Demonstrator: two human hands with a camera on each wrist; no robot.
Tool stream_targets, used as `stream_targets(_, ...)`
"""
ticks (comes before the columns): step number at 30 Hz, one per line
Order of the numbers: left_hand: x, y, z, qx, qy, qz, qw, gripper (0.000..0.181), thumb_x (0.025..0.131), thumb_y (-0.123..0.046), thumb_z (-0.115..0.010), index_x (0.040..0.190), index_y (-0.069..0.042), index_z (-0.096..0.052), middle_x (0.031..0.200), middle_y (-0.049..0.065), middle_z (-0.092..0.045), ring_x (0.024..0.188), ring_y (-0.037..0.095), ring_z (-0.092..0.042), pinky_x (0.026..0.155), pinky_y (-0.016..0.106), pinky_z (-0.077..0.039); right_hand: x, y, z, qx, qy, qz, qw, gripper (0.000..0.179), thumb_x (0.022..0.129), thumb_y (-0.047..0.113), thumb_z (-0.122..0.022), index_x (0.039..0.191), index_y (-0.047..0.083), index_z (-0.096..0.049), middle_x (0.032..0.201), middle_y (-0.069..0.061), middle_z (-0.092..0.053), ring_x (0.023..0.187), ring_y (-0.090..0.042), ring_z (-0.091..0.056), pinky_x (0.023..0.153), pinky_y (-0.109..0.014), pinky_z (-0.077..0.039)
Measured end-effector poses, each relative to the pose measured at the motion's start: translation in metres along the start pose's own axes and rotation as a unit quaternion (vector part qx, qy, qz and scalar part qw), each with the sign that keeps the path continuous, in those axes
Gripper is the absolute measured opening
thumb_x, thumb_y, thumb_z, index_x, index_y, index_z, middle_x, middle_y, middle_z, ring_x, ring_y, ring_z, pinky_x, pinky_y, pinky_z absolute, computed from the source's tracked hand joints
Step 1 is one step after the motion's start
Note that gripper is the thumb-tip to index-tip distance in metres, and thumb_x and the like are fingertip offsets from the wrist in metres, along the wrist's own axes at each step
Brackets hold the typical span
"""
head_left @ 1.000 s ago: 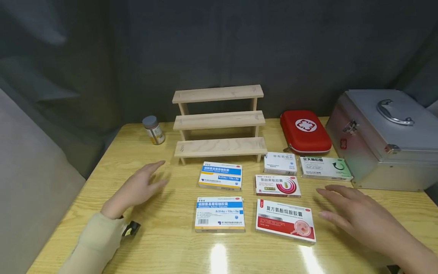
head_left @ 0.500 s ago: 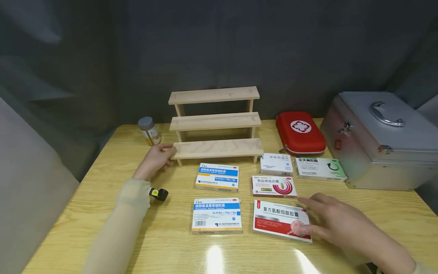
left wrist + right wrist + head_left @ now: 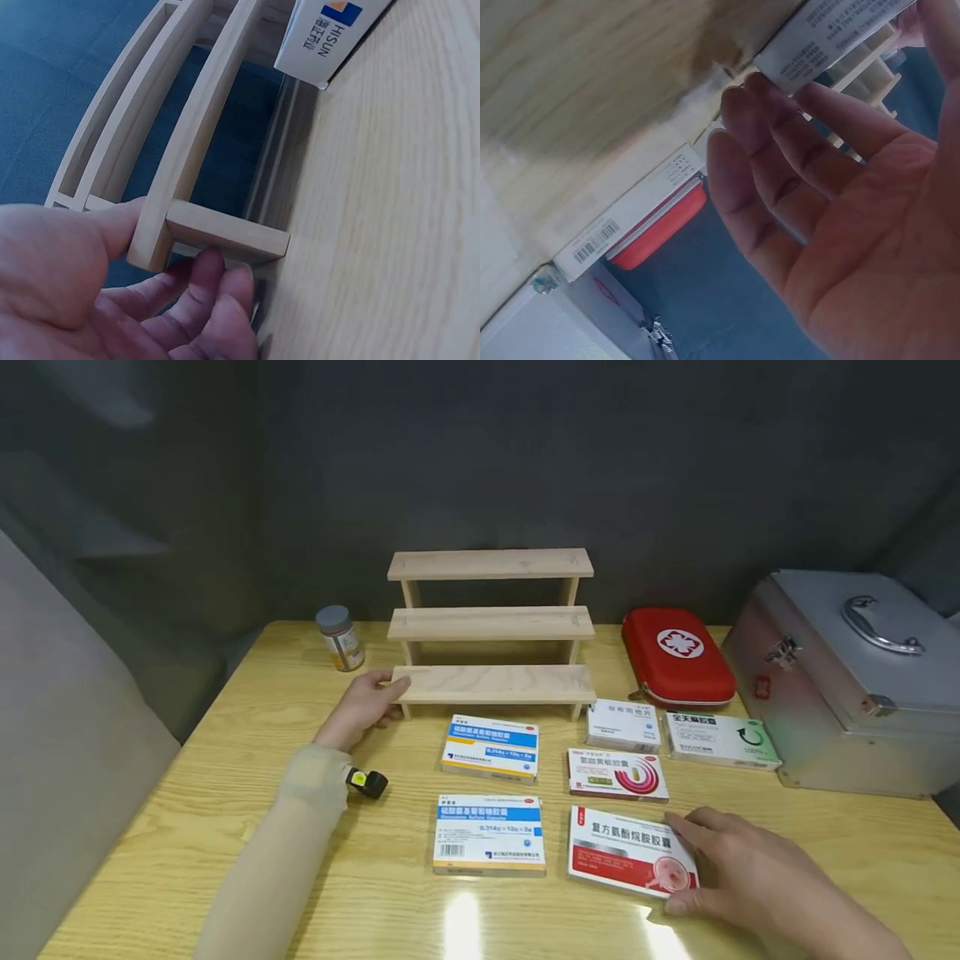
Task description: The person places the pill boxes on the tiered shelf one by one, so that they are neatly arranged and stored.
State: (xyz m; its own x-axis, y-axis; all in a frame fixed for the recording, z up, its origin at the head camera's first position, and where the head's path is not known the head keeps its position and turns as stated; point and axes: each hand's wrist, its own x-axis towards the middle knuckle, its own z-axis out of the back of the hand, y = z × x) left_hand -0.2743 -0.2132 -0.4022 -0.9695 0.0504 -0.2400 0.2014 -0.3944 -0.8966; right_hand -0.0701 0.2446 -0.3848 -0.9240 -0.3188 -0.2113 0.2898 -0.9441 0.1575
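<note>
A three-step wooden display rack stands at the back of the table. My left hand grips the left end of its lowest step, thumb on top and fingers curled underneath, as the left wrist view shows at the step's leg. My right hand pinches the right end of a red-and-white medicine box, thumb at the near edge and index finger at the far edge. The box lies flat on the table. In the right wrist view its printed side meets the fingertips; the other fingers extend past it.
Two blue-and-white medicine boxes lie left of the held box. A pink-ringed box, a small white box and a green-and-white box lie behind it. Further back are a pill bottle, red first-aid case and metal case.
My left hand has reached forward and right and taken hold of the rack's lowest step. My right hand has moved left onto the red-and-white medicine box. The view has shifted slightly.
</note>
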Motion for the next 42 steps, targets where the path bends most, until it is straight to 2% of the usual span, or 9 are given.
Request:
stream_targets(5,-0.001,-0.002,0.0,0.006,-0.005,0.005,1.0,0.067,0.1,-0.042,-0.058,0.149,-0.002,-0.037,0.117,0.016,-0.059,0.091,0.026,-0.063,0.075,0.035,-0.056,0.001,0.001,0.0,0.002,0.02,-0.005,0.9998,0.116,0.052,0.087,-0.065,0.138,0.01,-0.058,0.126,-0.013,-0.057,0.107,-0.033,-0.057,0.085,-0.061,-0.049)
stream_targets(10,0.001,-0.002,0.0,0.009,-0.003,0.007,0.9999,0.069,0.1,-0.043,-0.057,0.151,-0.001,-0.035,0.119,0.017,-0.06,0.093,0.027,-0.064,0.078,0.035,-0.057,0.001,0.003,0.006,-0.005,0.002,-0.005,1.0,0.106,0.056,0.084,-0.071,0.131,0.009,-0.063,0.12,-0.008,-0.059,0.1,-0.026,-0.057,0.083,-0.056,-0.052)
stream_targets(16,0.0,-0.004,0.0,0.006,-0.005,0.011,0.9999,0.069,0.101,-0.04,-0.058,0.151,-0.001,-0.034,0.118,0.017,-0.06,0.091,0.026,-0.065,0.078,0.035,-0.057,0.004,0.001,0.029,-0.009,-0.08,0.02,0.9966,0.1,0.059,0.078,-0.077,0.129,0.009,-0.064,0.119,-0.009,-0.06,0.097,-0.025,-0.059,0.075,-0.052,-0.055)
stream_targets(21,0.0,-0.004,0.001,0.01,-0.007,0.003,0.9999,0.067,0.102,-0.039,-0.056,0.151,0.0,-0.034,0.119,0.018,-0.06,0.09,0.027,-0.064,0.077,0.035,-0.057,0.025,-0.001,0.061,0.034,-0.163,0.065,0.9839,0.093,0.063,0.063,-0.086,0.133,0.007,-0.061,0.123,-0.015,-0.056,0.096,-0.03,-0.058,0.07,-0.048,-0.054)
stream_targets(25,-0.001,-0.003,-0.001,0.009,-0.004,-0.008,0.9999,0.068,0.102,-0.038,-0.056,0.152,0.002,-0.032,0.116,0.018,-0.059,0.087,0.026,-0.063,0.074,0.034,-0.056,0.058,0.003,0.091,0.071,-0.203,0.108,0.9705,0.087,0.067,0.052,-0.089,0.136,0.009,-0.058,0.119,-0.007,-0.052,0.095,-0.024,-0.053,0.068,-0.042,-0.052)
stream_targets(31,-0.003,0.0,-0.004,0.004,-0.001,-0.01,0.9999,0.069,0.103,-0.037,-0.055,0.153,0.002,-0.029,0.114,0.017,-0.058,0.074,0.019,-0.06,0.07,0.032,-0.056,0.129,0.026,0.142,0.108,-0.182,0.102,0.9719,0.087,0.076,0.054,-0.082,0.144,0.009,-0.051,0.121,-0.009,-0.05,0.099,-0.027,-0.05,0.073,-0.041,-0.051)
stream_targets(35,-0.007,0.001,-0.008,-0.004,0.0,-0.014,0.9999,0.066,0.103,-0.033,-0.055,0.153,0.003,-0.03,0.108,0.016,-0.059,0.069,0.017,-0.057,0.065,0.031,-0.054,0.183,0.047,0.171,0.138,-0.158,0.077,0.9748,0.093,0.078,0.063,-0.074,0.151,0.013,-0.044,0.127,-0.011,-0.05,0.103,-0.028,-0.05,0.079,-0.042,-0.048)
stream_targets(38,-0.011,0.002,-0.013,-0.006,0.002,-0.017,0.9998,0.063,0.103,-0.032,-0.055,0.151,0.003,-0.034,0.104,0.016,-0.06,0.068,0.018,-0.057,0.064,0.032,-0.053,0.222,0.061,0.186,0.158,-0.139,0.071,0.9751,0.099,0.077,0.069,-0.07,0.152,0.012,-0.041,0.129,-0.011,-0.051,0.105,-0.027,-0.049,0.079,-0.041,-0.047)
stream_targets(42,-0.014,0.004,-0.02,-0.009,0.003,-0.015,0.9998,0.063,0.103,-0.032,-0.055,0.151,0.003,-0.034,0.109,0.017,-0.059,0.068,0.018,-0.057,0.064,0.032,-0.053,0.263,0.075,0.192,0.16,-0.12,0.077,0.9768,0.102,0.077,0.07,-0.07,0.151,0.007,-0.04,0.135,-0.014,-0.051,0.112,-0.027,-0.047,0.088,-0.044,-0.044)
